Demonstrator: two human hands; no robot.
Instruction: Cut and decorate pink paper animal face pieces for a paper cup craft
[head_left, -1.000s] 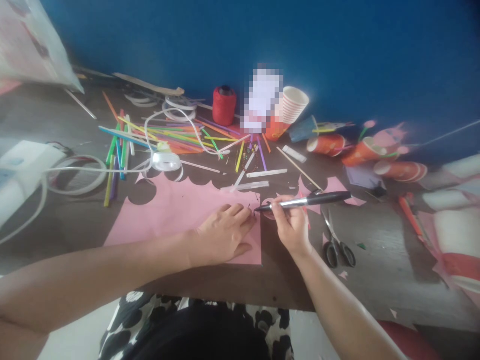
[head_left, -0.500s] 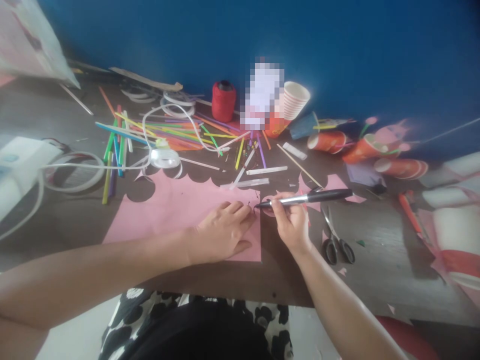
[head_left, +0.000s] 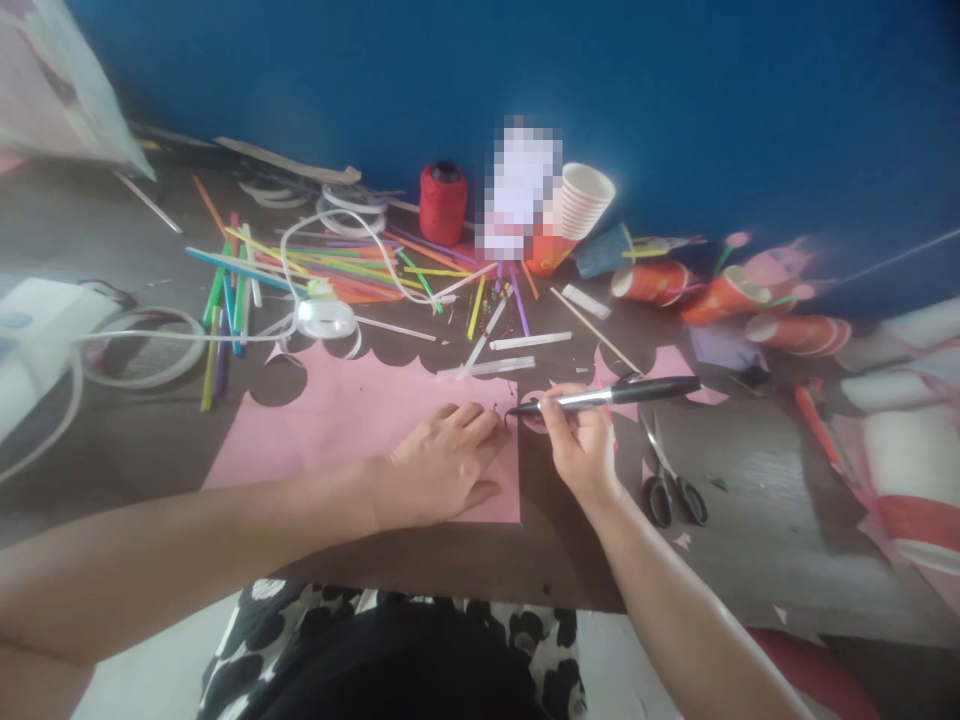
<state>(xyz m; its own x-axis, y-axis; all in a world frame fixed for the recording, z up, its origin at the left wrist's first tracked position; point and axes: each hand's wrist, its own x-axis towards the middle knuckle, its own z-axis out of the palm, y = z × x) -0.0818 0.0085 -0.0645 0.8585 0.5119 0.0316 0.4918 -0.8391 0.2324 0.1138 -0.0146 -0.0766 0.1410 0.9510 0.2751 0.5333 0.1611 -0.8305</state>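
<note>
My left hand [head_left: 442,468] lies flat, fingers stretched out, on a pink paper sheet [head_left: 337,420] with scalloped cut-outs along its far edge. My right hand [head_left: 581,450] pinches a black and silver marker pen [head_left: 607,396], its tip touching the pink sheet's right edge just beyond my left fingertips. The pen lies nearly level, pointing left.
Black scissors [head_left: 667,480] lie right of my right hand. Behind the sheet are several coloured straws [head_left: 315,270], a tape roll [head_left: 326,318], a red thread spool [head_left: 442,205], a white paper cup [head_left: 583,200], orange cups [head_left: 697,290] on their sides, and a blue wall.
None of the objects has moved; both hands keep their places, and the view has shifted slightly.
</note>
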